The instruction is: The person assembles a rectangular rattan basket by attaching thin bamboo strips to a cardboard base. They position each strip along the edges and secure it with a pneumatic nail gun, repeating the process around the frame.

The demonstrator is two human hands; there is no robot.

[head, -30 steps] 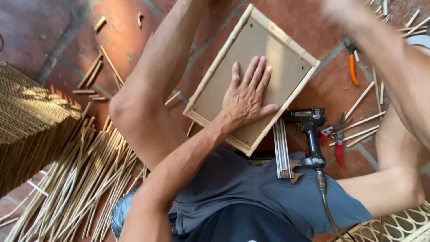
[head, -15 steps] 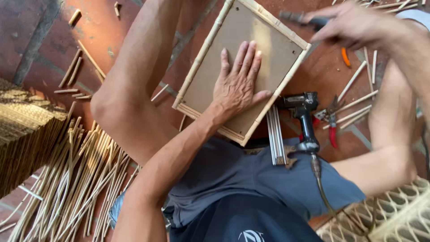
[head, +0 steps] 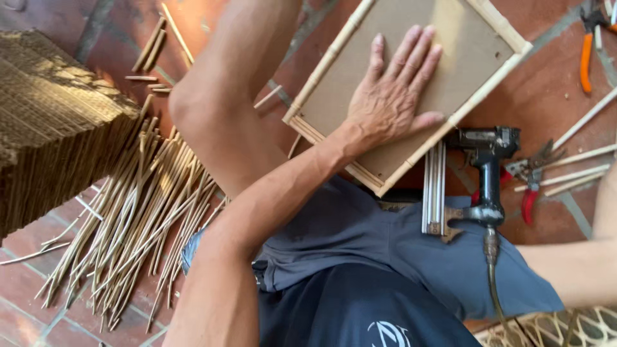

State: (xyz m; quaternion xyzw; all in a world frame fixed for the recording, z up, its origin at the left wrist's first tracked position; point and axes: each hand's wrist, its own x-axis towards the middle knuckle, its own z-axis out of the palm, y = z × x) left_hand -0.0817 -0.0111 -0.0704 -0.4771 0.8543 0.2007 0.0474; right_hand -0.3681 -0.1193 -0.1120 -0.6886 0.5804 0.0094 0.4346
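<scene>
A bamboo-edged brown board frame [head: 450, 71] lies flat and skewed on the red tile floor.

Person's own body only: dark navy t-shirt [head: 360, 315] w/ small white curved emblem near bottom centre of view. Blue-grey shorts [head: 385, 244], soft cloth, creased, hem ending above knee. Arms bare, no sleeves past shoulder, no watch, rings or gloves seen. Left hand [head: 392, 96] bare, veins & knuckles plain, nails short. Legs bare below shorts. Right hand out of view; only bare forearm at right edge.
</scene>
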